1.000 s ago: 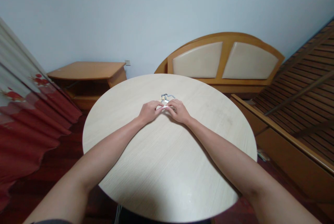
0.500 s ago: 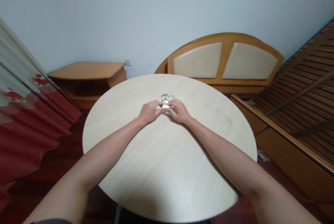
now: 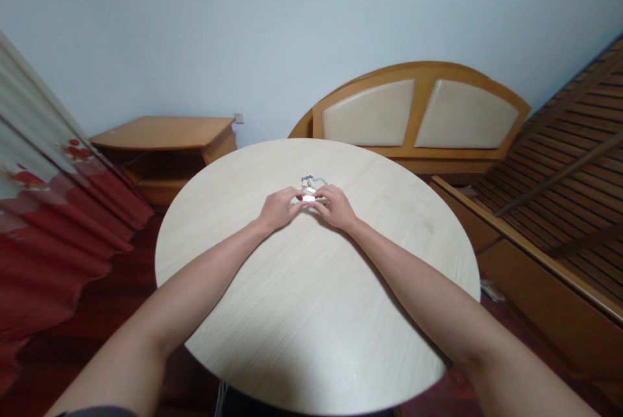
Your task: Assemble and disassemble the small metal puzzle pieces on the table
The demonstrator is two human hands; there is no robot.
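Both my hands meet at the middle of a round pale wooden table (image 3: 311, 313). My left hand (image 3: 279, 207) and my right hand (image 3: 336, 206) have curled fingers that pinch a small white piece (image 3: 308, 198) between their tips. Just beyond the fingertips lies a little cluster of small grey and tan parts (image 3: 310, 181) on the table top; I cannot make out what they are.
A low wooden side table (image 3: 163, 135) stands at the back left by the wall. A padded wooden headboard (image 3: 418, 112) leans against the wall behind the table. Slatted bed frames (image 3: 559, 170) lean at the right. A red and white curtain (image 3: 43, 209) hangs at the left.
The small white piece between my fingertips has turned slightly and shows more; my hands stay in the same place.
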